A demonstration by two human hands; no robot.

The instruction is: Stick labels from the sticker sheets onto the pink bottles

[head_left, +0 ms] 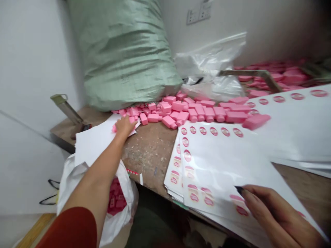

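At the far left of the bottle pile, my left hand (125, 125) reaches over a blank white sheet (95, 139). Its fingers are curled over a small pink bottle (114, 128), whose pink shows beside the hand; blur hides the exact grip. Many more pink bottles (204, 113) lie heaped along the bench. My right hand (279, 213) is closed in a pinch around a small dark pointed piece (239, 189), its kind unclear. That hand hovers over a stack of sticker sheets (217, 158) with round pink labels along the edges, the middle bare.
A big green woven sack (124, 58) stands behind the bottles, with a clear plastic bag (214, 65) to its right. A white bag (126, 213) holding pink pieces hangs below the bench edge (150, 187). More label sheets (297, 131) lie at right. A metal bracket (66, 108) rises at left.
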